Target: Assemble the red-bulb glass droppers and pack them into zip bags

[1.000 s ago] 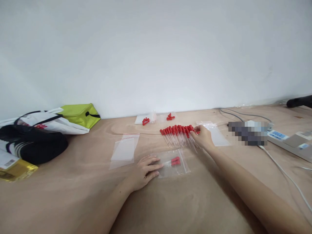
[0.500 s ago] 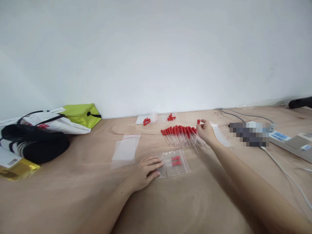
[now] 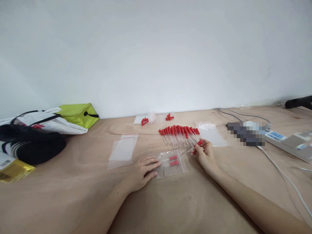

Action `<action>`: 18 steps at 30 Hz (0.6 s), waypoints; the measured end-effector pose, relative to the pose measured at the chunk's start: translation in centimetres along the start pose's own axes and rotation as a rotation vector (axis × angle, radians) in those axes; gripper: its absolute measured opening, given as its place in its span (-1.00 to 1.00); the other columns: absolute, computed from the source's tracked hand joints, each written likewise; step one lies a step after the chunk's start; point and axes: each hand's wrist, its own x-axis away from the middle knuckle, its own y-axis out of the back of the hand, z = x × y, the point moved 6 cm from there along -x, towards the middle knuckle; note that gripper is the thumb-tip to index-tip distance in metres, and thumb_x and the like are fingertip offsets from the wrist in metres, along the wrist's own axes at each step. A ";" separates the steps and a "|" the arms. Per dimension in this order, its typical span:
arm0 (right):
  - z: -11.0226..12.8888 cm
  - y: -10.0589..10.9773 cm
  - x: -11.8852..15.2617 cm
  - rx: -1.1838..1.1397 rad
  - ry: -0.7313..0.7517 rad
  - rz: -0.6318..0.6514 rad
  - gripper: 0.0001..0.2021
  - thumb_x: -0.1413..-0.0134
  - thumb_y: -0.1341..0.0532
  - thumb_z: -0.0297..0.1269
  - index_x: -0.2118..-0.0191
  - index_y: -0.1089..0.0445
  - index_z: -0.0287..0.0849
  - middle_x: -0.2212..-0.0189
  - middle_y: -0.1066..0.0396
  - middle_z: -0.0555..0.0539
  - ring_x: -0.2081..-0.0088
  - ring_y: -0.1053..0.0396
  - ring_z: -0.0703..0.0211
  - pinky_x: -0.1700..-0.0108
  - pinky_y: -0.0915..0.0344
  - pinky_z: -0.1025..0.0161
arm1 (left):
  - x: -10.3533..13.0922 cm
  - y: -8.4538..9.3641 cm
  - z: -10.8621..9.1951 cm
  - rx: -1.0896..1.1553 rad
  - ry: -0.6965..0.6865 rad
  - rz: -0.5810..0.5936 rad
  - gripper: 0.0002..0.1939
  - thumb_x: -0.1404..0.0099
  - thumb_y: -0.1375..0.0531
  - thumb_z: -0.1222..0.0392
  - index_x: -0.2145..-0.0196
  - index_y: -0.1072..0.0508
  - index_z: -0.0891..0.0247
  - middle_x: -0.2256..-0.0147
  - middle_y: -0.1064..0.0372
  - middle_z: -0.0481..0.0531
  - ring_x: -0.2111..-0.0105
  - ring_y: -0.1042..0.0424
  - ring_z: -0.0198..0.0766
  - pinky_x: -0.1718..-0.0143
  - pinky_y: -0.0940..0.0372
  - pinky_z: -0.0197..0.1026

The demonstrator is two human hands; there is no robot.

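Between the thumb and fingers of my right hand [image 3: 205, 156] is the red bulb of a glass dropper [image 3: 200, 142]. Its thin tube slants down-left to the open edge of a clear zip bag [image 3: 179, 169]. Two droppers with red bulbs [image 3: 174, 163] lie inside that bag. My left hand [image 3: 144, 170] rests flat on the bag's left end, fingers stretched out and the thumb apart. Just beyond, a fanned row of red-bulbed droppers [image 3: 179, 130] lies on the table, tubes toward me.
Clear zip bags lie at left [image 3: 123, 150] and right [image 3: 214, 136]. Small red bulbs [image 3: 144, 121] lie on bags near the wall. A green bag [image 3: 79, 115], a black cap [image 3: 46, 148] and a yellow pack [image 3: 17, 169] sit left. A power strip [image 3: 290, 148] and cables lie right.
My right hand has come down and toward me from the row's right end, bringing the dropper to the bag and tilting its tube leftward. My left hand stays on the bag.
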 end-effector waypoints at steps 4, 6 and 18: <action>-0.1 -0.5 0.9 -0.034 -0.039 0.079 -0.63 0.12 -0.20 -0.08 0.25 -0.04 -0.06 0.43 -0.12 0.13 0.54 -0.27 0.36 0.51 -0.32 0.31 | 0.0 0.0 0.1 -0.004 0.001 0.003 -0.66 -0.28 -0.03 0.15 -0.02 -0.29 0.07 -0.03 -0.24 -0.01 -0.06 -0.16 -0.19 -0.10 -0.03 0.00; -0.1 -0.1 1.2 -0.039 -0.036 0.081 -0.63 0.13 -0.21 -0.07 0.25 -0.05 -0.06 0.43 -0.12 0.13 0.54 -0.27 0.36 0.51 -0.31 0.31 | 0.1 -0.1 0.1 -0.005 0.009 0.009 -0.66 -0.28 -0.03 0.14 -0.02 -0.28 0.07 -0.04 -0.24 -0.01 -0.06 -0.16 -0.18 -0.10 -0.03 0.01; -0.9 -1.0 2.0 0.011 -0.143 0.149 -0.62 0.26 -0.27 -0.03 0.34 -0.18 -0.13 0.51 -0.28 0.07 0.50 -0.32 0.28 0.42 -0.32 0.26 | 0.0 0.2 -0.1 -0.008 0.080 0.024 -0.61 -0.27 -0.04 0.10 -0.05 -0.23 0.12 -0.04 -0.23 0.01 -0.07 -0.14 -0.19 -0.11 -0.03 -0.02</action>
